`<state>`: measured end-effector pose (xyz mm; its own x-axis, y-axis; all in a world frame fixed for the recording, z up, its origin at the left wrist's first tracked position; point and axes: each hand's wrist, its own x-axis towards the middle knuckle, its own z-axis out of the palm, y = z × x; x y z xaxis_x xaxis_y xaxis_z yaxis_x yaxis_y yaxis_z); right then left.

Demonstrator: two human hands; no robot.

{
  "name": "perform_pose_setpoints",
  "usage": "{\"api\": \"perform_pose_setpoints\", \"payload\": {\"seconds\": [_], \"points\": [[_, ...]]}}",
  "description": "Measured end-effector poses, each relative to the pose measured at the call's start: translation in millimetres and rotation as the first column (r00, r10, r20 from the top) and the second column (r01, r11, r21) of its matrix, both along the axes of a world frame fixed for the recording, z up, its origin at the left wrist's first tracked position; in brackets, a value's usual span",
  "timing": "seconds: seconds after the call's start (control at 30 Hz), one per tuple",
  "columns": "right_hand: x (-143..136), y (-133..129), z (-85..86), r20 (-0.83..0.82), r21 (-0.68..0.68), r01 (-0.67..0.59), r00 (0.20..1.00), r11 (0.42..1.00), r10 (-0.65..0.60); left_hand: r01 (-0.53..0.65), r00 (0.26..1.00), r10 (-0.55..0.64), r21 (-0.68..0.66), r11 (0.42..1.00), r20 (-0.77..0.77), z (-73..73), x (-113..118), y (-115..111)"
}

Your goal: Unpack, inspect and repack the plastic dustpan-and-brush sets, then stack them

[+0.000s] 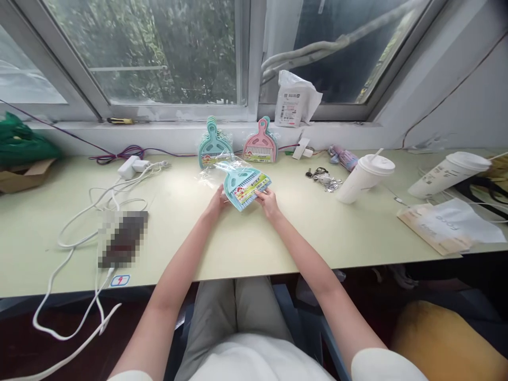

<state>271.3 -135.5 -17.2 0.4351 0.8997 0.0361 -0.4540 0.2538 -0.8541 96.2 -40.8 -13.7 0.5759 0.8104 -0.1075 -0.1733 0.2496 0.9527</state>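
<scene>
The left hand (217, 201) and right hand (268, 202) grip a teal dustpan set (246, 183) between them (clear wrapping (210, 175) on). Beyond the grip, a teal stack (214, 142) and pink-fronted stack (261, 138) already stand; the held set seems not yet placed.

An indoor workspace, shown by the long table (246, 243) beneath windows (190, 53) and its numbered label (120, 280).

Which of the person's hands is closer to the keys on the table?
Right. The right hand holds the turquoise dustpan set by its right edge, to the left of the keys; the left hand is at the set's left side, farther from them.
</scene>
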Motion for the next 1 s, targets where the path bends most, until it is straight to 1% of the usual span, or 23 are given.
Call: {"api": "perform_pose_setpoints", "payload": {"seconds": [0.07, 0.1, 0.13, 0.2, 0.27, 0.33, 0.37, 0.4, 0.47, 0.57, 0.63, 0.7, 0.73, 0.77, 0.83, 0.9, 0.93, 1.0], "points": [[-0.8, -2.9, 3.1, 0.031, 0.003, -0.085, 0.996, 0.996, 0.085, -0.062, 0.997, 0.063, -0.011, 0.998, 0.053, 1.0, -0.1, -1.0], [-1.3, -3.7, 4.4, 0.042, 0.000, -0.119, 0.992, 0.993, 0.119, -0.075, 0.993, 0.076, -0.013, 0.997, 0.086, 2.1, -0.3, -2.5], [-1.8, -4.1, 5.4, 0.048, -0.003, -0.140, 0.989, 0.990, 0.140, -0.073, 0.991, 0.075, -0.019, 0.997, 0.113, 3.7, -0.6, -4.8], [-2.1, -3.6, 6.3, 0.048, -0.005, -0.148, 0.988, 0.989, 0.148, -0.027, 0.989, 0.033, -0.038, 0.999, 0.142, 7.2, -0.4, -11.7], [-1.5, -2.2, 5.7, 0.031, 0.010, -0.104, 0.994, 0.994, 0.104, 0.059, 0.989, -0.052, -0.051, 0.997, 0.140, 10.1, 2.0, -20.3], [-0.6, -0.4, 3.7, 0.001, 0.031, -0.023, 1.000, 0.999, 0.023, 0.163, 0.977, -0.154, -0.051, 0.985, 0.151, 11.7, 6.9, -28.2], [-0.2, 0.4, 2.2, -0.014, 0.036, 0.020, 1.000, 0.999, -0.019, 0.195, 0.969, -0.185, -0.047, 0.980, 0.166, 12.1, 10.0, -31.2], [0.0, 1.2, 0.5, -0.027, 0.036, 0.056, 0.998, 0.998, -0.056, 0.204, 0.963, -0.193, -0.038, 0.978, 0.189, 12.2, 13.1, -33.4], [-0.7, 2.9, -3.0, -0.045, 0.023, 0.101, 0.994, 0.995, -0.100, 0.141, 0.961, -0.136, -0.003, 0.990, 0.241, 11.8, 18.2, -35.6], [-5.3, 5.5, -6.8, -0.060, -0.003, 0.110, 0.992, 0.994, -0.110, -0.041, 0.967, 0.021, 0.073, 0.996, 0.255, 9.3, 22.4, -36.9], [-9.6, 6.9, -7.3, -0.058, 0.000, 0.105, 0.993, 0.994, -0.105, -0.162, 0.968, 0.131, 0.136, 0.977, 0.216, 6.1, 24.7, -39.9], [-12.7, 7.6, -6.7, -0.051, 0.024, 0.124, 0.991, 0.992, -0.123, -0.253, 0.959, 0.220, 0.195, 0.948, 0.178, 2.4, 28.0, -45.2], [-13.3, 7.7, -6.4, -0.051, 0.037, 0.149, 0.988, 0.988, -0.147, -0.270, 0.957, 0.238, 0.213, 0.939, 0.164, 1.0, 29.9, -48.3], [-13.2, 7.6, -6.2, -0.054, 0.045, 0.178, 0.983, 0.983, -0.176, -0.259, 0.962, 0.230, 0.224, 0.939, 0.150, 0.1, 31.8, -51.4], [-11.4, 6.9, -6.3, -0.065, 0.050, 0.221, 0.974, 0.974, -0.217, -0.192, 0.978, 0.166, 0.231, 0.954, 0.130, 0.7, 34.2, -56.1], [-9.8, 6.2, -6.7, -0.078, 0.050, 0.235, 0.970, 0.971, -0.230, -0.147, 0.983, 0.117, 0.229, 0.962, 0.141, 3.7, 34.0, -57.6], [-9.8, 5.8, -6.9, -0.081, 0.054, 0.233, 0.970, 0.971, -0.228, -0.151, 0.980, 0.117, 0.224, 0.963, 0.158, 5.5, 32.9, -56.9], [-12.1, 5.3, -7.2, -0.077, 0.066, 0.223, 0.973, 0.972, -0.218, -0.195, 0.968, 0.154, 0.207, 0.959, 0.198, 7.3, 29.8, -53.5]]}}
